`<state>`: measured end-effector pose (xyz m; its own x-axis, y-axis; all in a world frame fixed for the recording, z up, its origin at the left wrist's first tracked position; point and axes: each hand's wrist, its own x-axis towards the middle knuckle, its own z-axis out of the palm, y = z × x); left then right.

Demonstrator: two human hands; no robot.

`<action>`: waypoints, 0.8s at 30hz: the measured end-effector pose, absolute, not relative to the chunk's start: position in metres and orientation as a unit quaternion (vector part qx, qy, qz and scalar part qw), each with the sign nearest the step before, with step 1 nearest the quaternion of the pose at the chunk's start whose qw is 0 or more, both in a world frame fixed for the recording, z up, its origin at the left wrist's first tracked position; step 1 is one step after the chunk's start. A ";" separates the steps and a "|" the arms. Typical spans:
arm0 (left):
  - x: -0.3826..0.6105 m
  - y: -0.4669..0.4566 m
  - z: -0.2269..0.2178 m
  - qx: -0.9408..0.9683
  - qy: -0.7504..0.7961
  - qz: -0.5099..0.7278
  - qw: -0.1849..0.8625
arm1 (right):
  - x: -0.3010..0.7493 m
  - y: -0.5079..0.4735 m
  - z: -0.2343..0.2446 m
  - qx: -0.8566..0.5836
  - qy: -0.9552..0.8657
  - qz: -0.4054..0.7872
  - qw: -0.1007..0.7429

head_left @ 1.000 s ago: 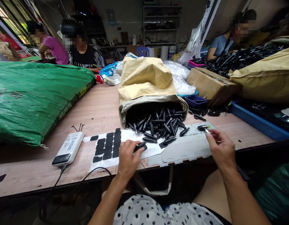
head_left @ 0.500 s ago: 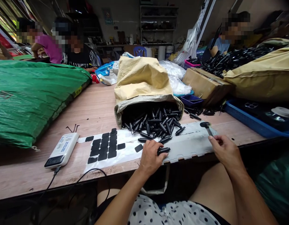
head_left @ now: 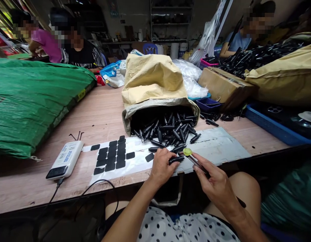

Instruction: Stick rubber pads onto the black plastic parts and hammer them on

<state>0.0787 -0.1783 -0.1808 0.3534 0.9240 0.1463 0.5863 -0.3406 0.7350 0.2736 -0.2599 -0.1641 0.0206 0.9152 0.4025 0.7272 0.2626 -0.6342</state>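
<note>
My left hand (head_left: pixel 162 167) is closed around a small black plastic piece (head_left: pixel 176 159), pressing it down on the grey board (head_left: pixel 216 148) at the table's front edge. My right hand (head_left: pixel 215 184) grips the handle of a small hammer (head_left: pixel 188 153); its yellowish head hangs just above and right of the black piece. Just behind my hands, a tan sack (head_left: pixel 152 84) lies on its side, spilling several black plastic pieces (head_left: pixel 167 131). To the left lies a white sheet (head_left: pixel 135 158) carrying several black adhesive pads (head_left: pixel 112 157).
A white power bank (head_left: pixel 65 159) with a cable lies at the left. A big green sack (head_left: pixel 36 97) fills the left of the table. A cardboard box (head_left: pixel 224 88), blue trays (head_left: pixel 276 127) and another tan sack (head_left: pixel 288 77) stand at the right. Other people sit at the back.
My left hand carried a black piece from the pad sheet rightward to the grey board. My right hand swung the hammer in from the right, over that piece.
</note>
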 end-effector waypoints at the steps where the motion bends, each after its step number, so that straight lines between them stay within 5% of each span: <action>1: 0.079 -0.178 -0.181 0.769 0.491 0.284 0.296 | 0.270 -0.261 -0.163 -0.581 -0.702 0.109 0.396; 9: 0.081 -0.178 -0.181 0.766 0.496 0.284 0.294 | 0.262 -0.264 -0.158 -0.603 -0.743 0.064 0.282; 20: 0.082 -0.179 -0.183 0.763 0.499 0.292 0.289 | 0.281 -0.265 -0.159 -0.645 -0.707 0.022 0.289; 24: 0.082 -0.179 -0.182 0.767 0.499 0.292 0.279 | 0.316 -0.250 -0.157 -0.729 -0.610 -0.077 0.300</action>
<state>0.0821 -0.1793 -0.1823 0.3317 0.9280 0.1695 0.6017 -0.3466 0.7196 0.3157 -0.2502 -0.1568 0.2443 0.8436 0.4782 0.9356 -0.0755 -0.3448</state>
